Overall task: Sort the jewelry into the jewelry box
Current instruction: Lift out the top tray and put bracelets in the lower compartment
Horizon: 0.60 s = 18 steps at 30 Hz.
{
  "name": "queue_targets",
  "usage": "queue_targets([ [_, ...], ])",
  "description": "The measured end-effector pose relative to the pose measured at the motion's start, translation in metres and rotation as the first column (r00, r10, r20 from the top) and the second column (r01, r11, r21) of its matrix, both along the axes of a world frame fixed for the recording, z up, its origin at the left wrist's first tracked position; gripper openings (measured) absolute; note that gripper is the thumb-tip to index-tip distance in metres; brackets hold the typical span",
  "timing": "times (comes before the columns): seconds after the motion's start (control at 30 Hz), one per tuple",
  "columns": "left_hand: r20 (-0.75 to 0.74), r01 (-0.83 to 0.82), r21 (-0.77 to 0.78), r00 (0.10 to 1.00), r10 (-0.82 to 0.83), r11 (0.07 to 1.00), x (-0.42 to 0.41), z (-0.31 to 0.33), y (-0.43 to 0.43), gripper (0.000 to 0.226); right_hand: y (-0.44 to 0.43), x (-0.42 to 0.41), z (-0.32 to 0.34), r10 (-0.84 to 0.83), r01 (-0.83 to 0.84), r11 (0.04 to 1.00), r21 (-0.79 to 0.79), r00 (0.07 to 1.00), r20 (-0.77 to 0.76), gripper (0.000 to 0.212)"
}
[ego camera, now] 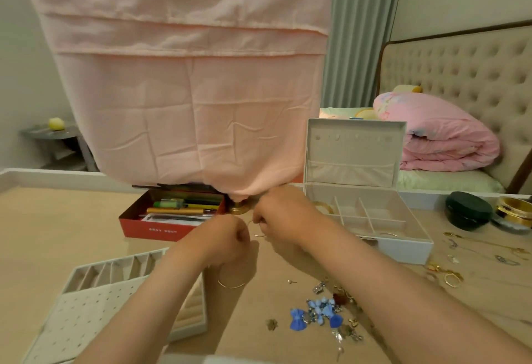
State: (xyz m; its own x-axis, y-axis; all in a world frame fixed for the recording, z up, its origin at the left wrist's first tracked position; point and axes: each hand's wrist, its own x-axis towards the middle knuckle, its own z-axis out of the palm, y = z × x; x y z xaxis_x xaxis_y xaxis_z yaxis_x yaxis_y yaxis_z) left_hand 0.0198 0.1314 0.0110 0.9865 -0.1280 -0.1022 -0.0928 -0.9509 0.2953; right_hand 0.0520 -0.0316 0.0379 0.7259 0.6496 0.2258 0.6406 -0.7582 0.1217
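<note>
A tan table (57, 234) carried an open white jewelry box (403, 245) at two o'clock and a red box of pens (149, 229) at eleven. A pale tray (86, 306) lay at eight, loose jewelry (325, 312) at five, and a dark round case (467, 211) beside gold bangles (515, 211) at three.

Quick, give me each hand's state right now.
Left hand: fingers curled, pinching the thin gold hoop.
Right hand: pinching the same hoop.

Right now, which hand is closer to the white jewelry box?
Right. The right hand sits just left of the white jewelry box; the left hand is farther left. Both pinch a gold hoop.
</note>
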Motion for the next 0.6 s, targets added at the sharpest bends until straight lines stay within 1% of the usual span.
queue_targets([
  [0.07,-0.044,0.006,0.017,0.999,-0.005,1.0,-0.013,-0.001,0.008,0.006,0.02,-0.005,-0.011,-0.055,0.056,0.99,-0.128,0.998,0.015,0.005],
  [0.13,-0.103,0.018,0.004,0.994,-0.017,1.0,-0.024,-0.002,0.014,0.008,0.03,-0.008,-0.022,-0.112,0.117,0.957,-0.265,0.993,0.032,0.011],
  [0.17,-0.129,0.015,-0.001,0.992,-0.015,1.0,-0.029,-0.004,0.017,0.009,0.033,-0.009,-0.026,-0.135,0.14,0.94,-0.312,0.99,0.038,0.007],
  [0.2,-0.147,0.014,0.0,0.989,-0.014,1.0,-0.033,-0.006,0.019,0.011,0.034,-0.009,-0.03,-0.153,0.163,0.93,-0.331,0.987,0.055,0.011],
  [0.23,-0.153,0.017,0.006,0.988,-0.016,1.0,-0.036,-0.009,0.022,0.013,0.036,-0.008,-0.033,-0.156,0.172,0.924,-0.342,0.985,0.075,0.013],
  [0.33,-0.113,0.031,0.003,0.993,-0.03,1.0,-0.039,-0.016,0.025,0.013,0.036,-0.008,-0.036,-0.146,0.164,0.942,-0.293,0.986,0.083,0.008],
  [0.43,-0.086,0.016,0.003,0.996,-0.015,1.0,-0.036,-0.019,0.021,0.016,0.034,-0.01,-0.035,-0.177,0.173,0.948,-0.267,0.984,0.009,0.013],
  [0.5,-0.086,0.03,0.01,0.996,-0.029,1.0,-0.031,-0.019,0.015,0.019,0.031,-0.011,-0.035,-0.215,0.196,0.939,-0.283,0.976,-0.036,0.015],
  [0.6,-0.087,0.052,0.008,0.995,-0.051,0.999,-0.025,-0.021,0.006,0.021,0.025,-0.012,-0.035,-0.222,0.196,0.928,-0.316,0.974,-0.047,0.013],
])
